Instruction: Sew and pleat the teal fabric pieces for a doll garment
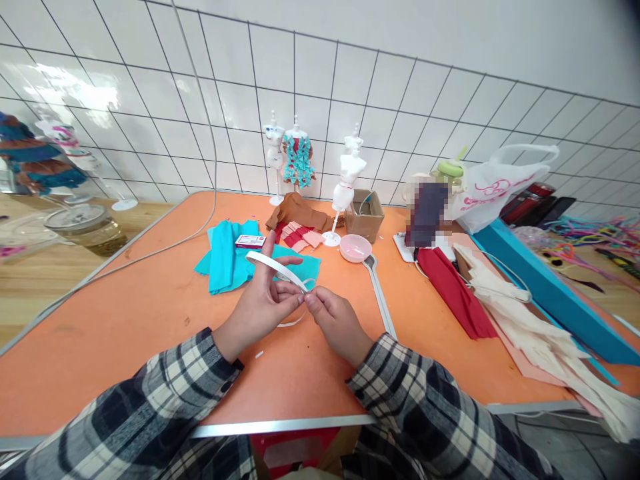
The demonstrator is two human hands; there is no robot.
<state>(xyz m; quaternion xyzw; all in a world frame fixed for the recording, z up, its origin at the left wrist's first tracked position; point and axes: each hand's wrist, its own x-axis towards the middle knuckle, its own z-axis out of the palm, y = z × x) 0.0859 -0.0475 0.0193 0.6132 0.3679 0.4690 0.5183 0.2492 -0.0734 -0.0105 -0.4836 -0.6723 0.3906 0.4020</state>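
My left hand [260, 300] holds a narrow roll of white tape [274, 265], seen nearly edge-on. Its index finger sticks up behind the roll, while the thumb and other fingers close near the lower end. My right hand [336, 321] pinches at that same end, with thumb and index finger meeting the left fingertips. A thin pale strip loops below and behind the hands. Turquoise crepe paper [227, 260] lies folded on the table beyond my left hand, with a small printed box [250, 241] on top.
Small white mannequin stands [345, 180], brown paper [300, 212], a cardboard box [365, 217] and a pink bowl [355, 248] stand toward the wall. Grey scissors-like handles or a long tool [381, 297] lie right. Red paper [455, 290] and a cable [214, 180] cross the orange table [165, 373].
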